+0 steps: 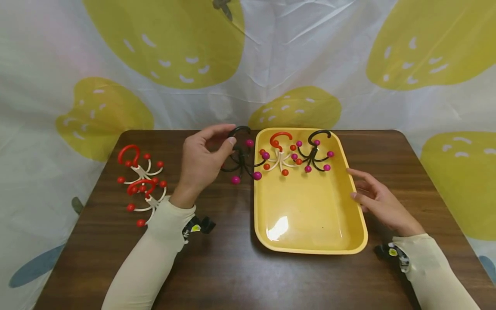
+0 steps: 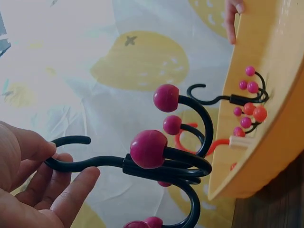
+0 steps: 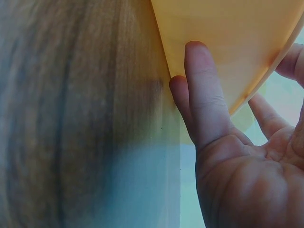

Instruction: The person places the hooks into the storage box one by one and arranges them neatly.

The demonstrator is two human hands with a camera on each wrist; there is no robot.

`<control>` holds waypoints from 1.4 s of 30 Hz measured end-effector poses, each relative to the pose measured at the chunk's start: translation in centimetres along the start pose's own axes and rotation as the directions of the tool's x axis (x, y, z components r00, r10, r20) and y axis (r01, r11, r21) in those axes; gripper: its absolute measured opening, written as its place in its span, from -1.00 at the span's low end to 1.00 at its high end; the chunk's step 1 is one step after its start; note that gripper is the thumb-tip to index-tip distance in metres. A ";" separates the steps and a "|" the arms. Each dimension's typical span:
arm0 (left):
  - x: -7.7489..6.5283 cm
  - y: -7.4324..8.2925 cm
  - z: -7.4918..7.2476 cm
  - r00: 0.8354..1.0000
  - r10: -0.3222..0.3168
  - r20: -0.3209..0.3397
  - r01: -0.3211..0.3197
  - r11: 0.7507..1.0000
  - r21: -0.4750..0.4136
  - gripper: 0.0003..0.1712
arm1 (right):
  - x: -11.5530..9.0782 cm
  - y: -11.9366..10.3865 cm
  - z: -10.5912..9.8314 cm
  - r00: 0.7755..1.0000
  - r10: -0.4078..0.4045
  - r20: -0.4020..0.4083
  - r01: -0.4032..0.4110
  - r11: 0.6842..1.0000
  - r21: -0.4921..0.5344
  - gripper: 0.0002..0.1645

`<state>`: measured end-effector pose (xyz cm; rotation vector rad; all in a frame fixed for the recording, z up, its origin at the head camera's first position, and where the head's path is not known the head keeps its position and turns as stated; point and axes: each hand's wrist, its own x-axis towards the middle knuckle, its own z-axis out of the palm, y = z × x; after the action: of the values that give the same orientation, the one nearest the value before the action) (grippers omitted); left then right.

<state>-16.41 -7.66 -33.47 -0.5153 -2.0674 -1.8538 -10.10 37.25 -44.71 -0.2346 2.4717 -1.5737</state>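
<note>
My left hand (image 1: 201,157) pinches the curved top of a black multi-arm hook hanger (image 2: 156,166) with magenta ball tips. The hanger is held just left of the yellow tray (image 1: 306,251), one arm overlapping its left rim in the head view. Inside the tray's far end lie a white hanger with red hook and balls (image 1: 280,159) and another black hanger (image 1: 313,151) with magenta balls. On the tray's right side rests my right hand (image 1: 381,204). Its straight fingers (image 3: 204,90) touch the outer wall, with the thumb at the rim.
Two more white hangers with red hooks, a farther one (image 1: 141,173) and a nearer one (image 1: 154,201), lie on the left of the brown wooden table (image 1: 217,267). Behind the table hangs a white cloth (image 1: 279,51) printed with yellow fruit.
</note>
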 end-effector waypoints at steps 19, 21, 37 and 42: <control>-0.5 0.8 4.5 0.983 0.015 0.185 -0.020 0.999 0.027 -0.74 | 0.1 0.2 0.3 0.999 -0.027 -0.019 0.026 0.999 -0.040 -0.23; -0.6 0.9 4.9 0.980 0.015 0.201 -0.020 1.000 0.019 -0.74 | 0.1 0.2 0.3 0.999 -0.029 -0.014 0.028 0.999 -0.031 -0.23; -0.7 0.8 8.0 0.952 0.047 0.303 -0.056 0.998 0.023 -0.73 | 0.2 0.1 0.2 1.000 -0.020 -0.013 0.019 0.999 -0.051 -0.23; -0.8 0.6 9.1 0.943 0.039 0.331 -0.052 0.998 0.031 -0.72 | 0.3 0.1 0.2 1.000 -0.016 -0.009 0.015 0.999 -0.041 -0.22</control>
<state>-15.38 1.44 -34.27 -0.9110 -2.2712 -1.7954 -10.30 37.05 -44.91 -0.2539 2.5174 -1.5347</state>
